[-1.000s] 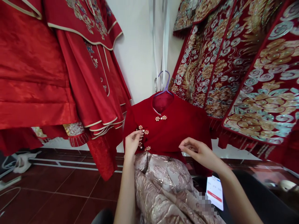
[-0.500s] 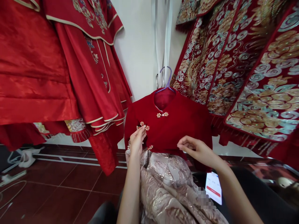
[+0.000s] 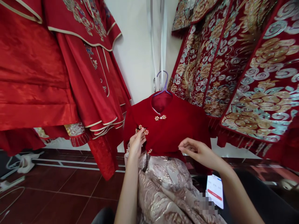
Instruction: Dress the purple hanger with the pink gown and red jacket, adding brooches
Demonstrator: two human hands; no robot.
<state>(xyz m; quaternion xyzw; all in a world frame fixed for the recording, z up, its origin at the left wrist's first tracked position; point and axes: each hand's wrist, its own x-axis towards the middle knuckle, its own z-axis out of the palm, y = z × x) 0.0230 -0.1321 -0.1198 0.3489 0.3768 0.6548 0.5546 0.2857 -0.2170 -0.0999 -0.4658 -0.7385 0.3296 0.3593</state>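
Note:
A red velvet dress top (image 3: 173, 130) hangs before me on a purple hanger (image 3: 165, 82), its neckline closed by a pearl-flower frog fastener (image 3: 160, 118). Below the top spreads a shiny pinkish-beige brocade skirt (image 3: 161, 189). My left hand (image 3: 136, 143) pinches a beaded flower fastener (image 3: 140, 127) at the left side of the chest; the fingers partly cover it. Lower down, another flower fastener (image 3: 149, 151) sits by the waist. My right hand (image 3: 198, 152) hovers in front of the right side, thumb and fingertips together; anything thin between them is too small to see.
Red garments with cream piping (image 3: 86, 77) hang at left, and heavily embroidered red and gold garments (image 3: 261, 93) at right. A lit phone (image 3: 215, 191) lies at lower right. White rack bars (image 3: 79, 165) run low above the tiled floor (image 3: 60, 193), near pale shoes (image 3: 26, 163).
The view has shifted slightly, so the dress appears a little lower. My left hand keeps its pinch at the chest fastener, and my right hand stays raised with fingertips together.

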